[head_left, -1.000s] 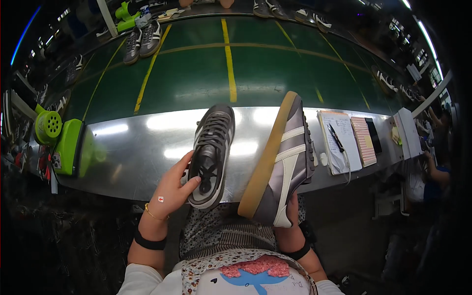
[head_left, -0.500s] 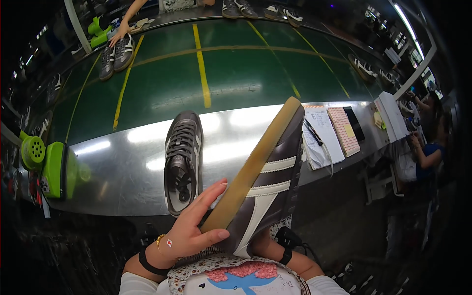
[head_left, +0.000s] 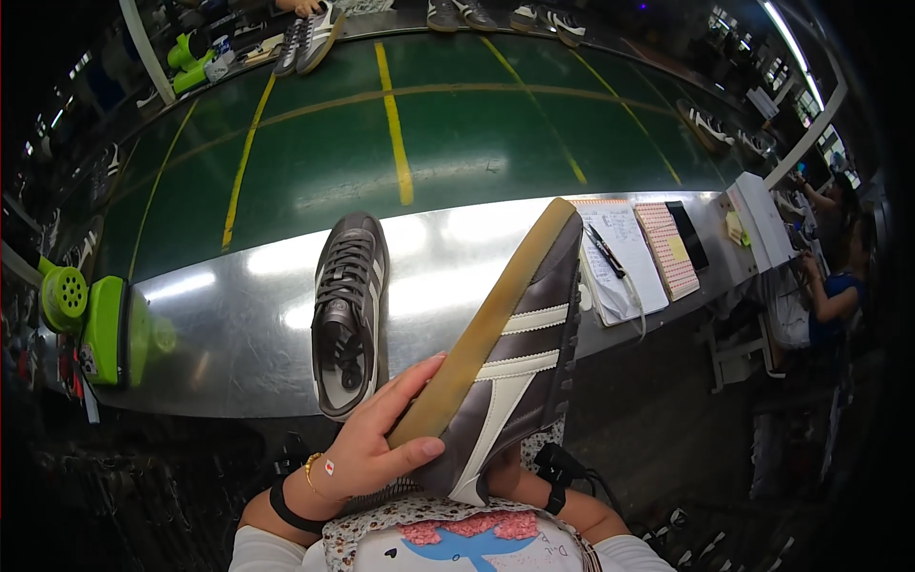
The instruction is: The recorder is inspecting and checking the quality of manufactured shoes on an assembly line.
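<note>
A dark brown sneaker (head_left: 519,348) with white stripes and a tan gum sole is held up on its side, toe pointing away and to the right. My left hand (head_left: 381,443) is closed around its heel end, fingers along the sole and thumb on the upper. My right hand (head_left: 503,474) reaches behind the heel and collar; its fingers are hidden by the sneaker. A matching laced sneaker (head_left: 351,310) stands upright on the metal bench (head_left: 229,357) to the left, toe away from me, with dark laces or stuffing in its opening.
Beyond the bench runs a green conveyor belt (head_left: 467,124) with yellow lines. A notebook (head_left: 620,257) with a pen, a patterned pad (head_left: 665,250) and a phone (head_left: 688,234) lie at right. A green machine (head_left: 103,329) stands left. Across the belt, a co-worker's hand (head_left: 303,8) touches another pair (head_left: 310,43).
The co-worker's pair has moved from the belt to the far ledge. The sneaker in my hands has shifted slightly left and tilted a little; my left hand's grip looks the same.
</note>
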{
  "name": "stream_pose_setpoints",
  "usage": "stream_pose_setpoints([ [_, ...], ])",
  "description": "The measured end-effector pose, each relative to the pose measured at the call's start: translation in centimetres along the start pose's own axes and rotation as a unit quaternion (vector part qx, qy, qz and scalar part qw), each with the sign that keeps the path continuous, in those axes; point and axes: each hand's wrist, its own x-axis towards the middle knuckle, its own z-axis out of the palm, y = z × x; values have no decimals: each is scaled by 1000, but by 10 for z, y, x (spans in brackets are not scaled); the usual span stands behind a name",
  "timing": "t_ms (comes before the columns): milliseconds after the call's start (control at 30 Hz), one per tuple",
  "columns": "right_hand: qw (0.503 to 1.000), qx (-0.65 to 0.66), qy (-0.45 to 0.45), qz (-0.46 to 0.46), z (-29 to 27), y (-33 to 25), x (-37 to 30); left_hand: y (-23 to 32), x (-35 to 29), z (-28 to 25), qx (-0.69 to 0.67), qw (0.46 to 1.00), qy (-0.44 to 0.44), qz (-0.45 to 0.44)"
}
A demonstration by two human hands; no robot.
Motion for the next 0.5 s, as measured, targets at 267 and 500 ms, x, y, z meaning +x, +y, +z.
stream_pose_setpoints([
  [267, 997, 78, -2, 14, 1, -24, 14, 6, 3, 3, 68, 997, -7, 40],
  [500, 976, 212, -3, 47, -8, -52, 15, 3, 6, 3, 89, 995, -5, 46],
])
